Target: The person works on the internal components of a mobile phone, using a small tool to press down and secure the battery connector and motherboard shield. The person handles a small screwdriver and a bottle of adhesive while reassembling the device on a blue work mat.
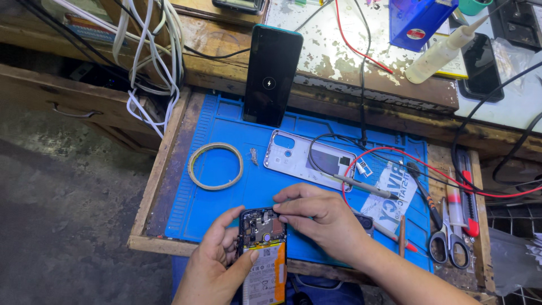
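An opened phone [261,248] with its back off shows its circuit board and a battery with an orange and white label. My left hand [214,265] holds it from the left and below, thumb on the battery. My right hand [319,217] is closed on a thin metal tool whose tip touches the top of the board; most of the tool is hidden under the fingers. The silver back cover [296,155] lies on the blue work mat [226,192] beyond my hands.
A dark phone [271,73] stands upright, leaning at the mat's far edge. A tape roll [215,165] lies at left. A probe [364,186] with red and black leads, scissors [449,240] and cutters [467,197] lie right. White cables [149,62] hang far left.
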